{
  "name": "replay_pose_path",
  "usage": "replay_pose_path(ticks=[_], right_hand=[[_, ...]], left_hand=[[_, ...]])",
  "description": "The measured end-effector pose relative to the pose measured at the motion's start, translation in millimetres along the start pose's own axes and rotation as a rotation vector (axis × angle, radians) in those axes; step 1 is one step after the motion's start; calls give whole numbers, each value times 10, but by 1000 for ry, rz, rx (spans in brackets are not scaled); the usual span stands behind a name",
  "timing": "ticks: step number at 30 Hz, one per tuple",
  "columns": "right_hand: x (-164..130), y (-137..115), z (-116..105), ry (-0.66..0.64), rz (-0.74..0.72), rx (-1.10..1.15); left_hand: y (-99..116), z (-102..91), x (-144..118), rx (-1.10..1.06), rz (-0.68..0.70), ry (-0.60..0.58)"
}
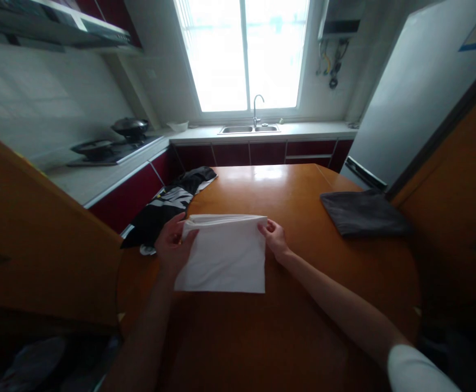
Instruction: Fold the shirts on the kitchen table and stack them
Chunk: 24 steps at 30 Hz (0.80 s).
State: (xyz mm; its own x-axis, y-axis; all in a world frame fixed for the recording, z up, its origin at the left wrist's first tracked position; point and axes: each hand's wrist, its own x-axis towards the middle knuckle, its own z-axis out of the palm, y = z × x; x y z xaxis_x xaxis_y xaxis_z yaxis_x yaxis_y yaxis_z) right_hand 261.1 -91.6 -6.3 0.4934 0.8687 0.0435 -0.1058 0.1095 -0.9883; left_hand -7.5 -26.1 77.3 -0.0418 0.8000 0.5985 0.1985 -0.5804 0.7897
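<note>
A folded white cloth (225, 258) is in the middle of the head view, over the near half of the wooden table (270, 196). Its far edge shows several layers. My left hand (175, 245) grips the far left corner, thumb on top and fingers behind. At the far right corner, my right hand (273, 235) pinches the fabric between thumb and fingers. Whether the cloth rests fully on the table or is partly raised, I cannot tell.
Dark clothing with a white pattern (168, 204) lies along the table's left edge. A folded dark grey cloth (364, 215) is at the right. Beyond are a sink (238, 129), a stove with pans (129, 128) and a fridge (421, 81).
</note>
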Motion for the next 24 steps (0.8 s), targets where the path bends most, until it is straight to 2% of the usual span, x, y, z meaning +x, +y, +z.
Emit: replay_pose_path(ticks=[3, 7, 10, 13, 18, 24], right_hand=[[-64, -221, -62, -64, 10, 157], [-155, -598, -237, -16, -147, 173], [-226, -907, -448, -10, -263, 75], [-291, -1203, -722, 5, -339, -51], [-361, -1583, -1279, 52, -422, -172], [-484, -1764, -1996, 80, -477, -214]], left_hand=[[81, -26, 14, -39, 57, 66], [147, -18, 76, -96, 24, 106], [192, 45, 142, -183, -17, 78], [281, 167, 190, -254, -59, -28], [538, 510, 173, -324, -149, -319], [842, 1131, -14, -342, -175, -452]])
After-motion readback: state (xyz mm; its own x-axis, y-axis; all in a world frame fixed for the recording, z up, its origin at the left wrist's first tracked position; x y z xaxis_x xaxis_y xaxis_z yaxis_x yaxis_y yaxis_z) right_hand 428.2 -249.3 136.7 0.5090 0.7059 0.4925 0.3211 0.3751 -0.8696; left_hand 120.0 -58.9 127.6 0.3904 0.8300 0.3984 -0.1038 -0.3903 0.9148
